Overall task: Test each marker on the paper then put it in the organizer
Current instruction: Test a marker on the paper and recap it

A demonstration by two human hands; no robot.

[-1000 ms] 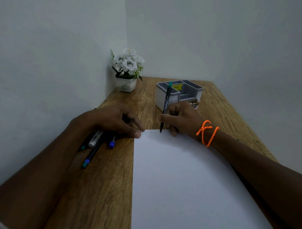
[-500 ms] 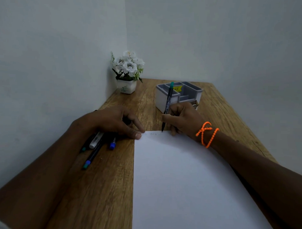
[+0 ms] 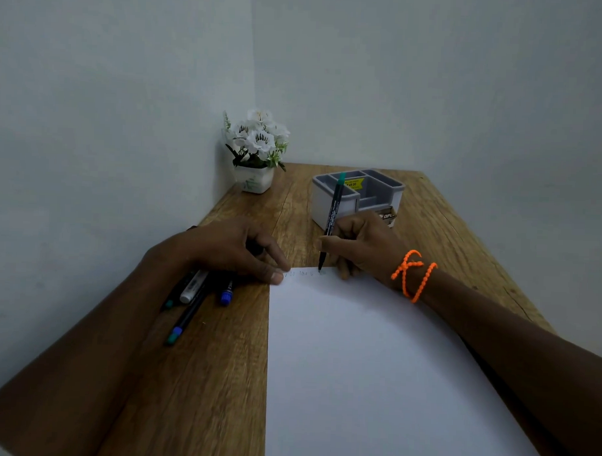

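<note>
Head view | right hand (image 3: 360, 243) grips marker (image 3: 332, 222), tip on paper (image 3: 373, 366), testing ink | left hand (image 3: 230, 249) fingers flat, pinning corner steady

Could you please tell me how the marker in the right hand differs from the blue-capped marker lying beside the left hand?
The held marker stands nearly upright in the right hand, tip on the paper; the blue-capped marker lies flat on the table.

The held marker has a green end on top and its writing tip is bare; the other shows a blue cap.

Both are slim with dark barrels.
</note>
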